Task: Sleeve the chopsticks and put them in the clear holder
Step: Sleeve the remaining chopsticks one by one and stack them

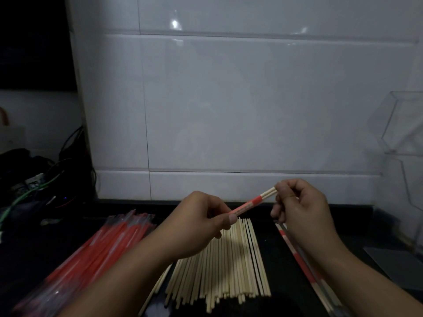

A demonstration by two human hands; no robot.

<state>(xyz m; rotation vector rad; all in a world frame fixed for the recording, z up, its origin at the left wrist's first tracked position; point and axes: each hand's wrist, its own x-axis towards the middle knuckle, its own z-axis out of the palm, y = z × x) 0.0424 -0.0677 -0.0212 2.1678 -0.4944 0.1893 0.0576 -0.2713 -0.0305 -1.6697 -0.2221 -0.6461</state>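
Two sticks pinched at bare tips in my right hand, left hand pinching red sleeve over near ends. Best to keep pair flat & parallel, slide sleeve steady w/o crumpling. Loose chopsticks lie below, sleeve bundle left, one sleeved pair right, clear holder far right

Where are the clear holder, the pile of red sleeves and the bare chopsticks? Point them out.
clear holder (pixel 402 124), head view, front wall.
red sleeves (pixel 103 248), head view, middle of the pile.
bare chopsticks (pixel 231 266), head view, middle of the row.
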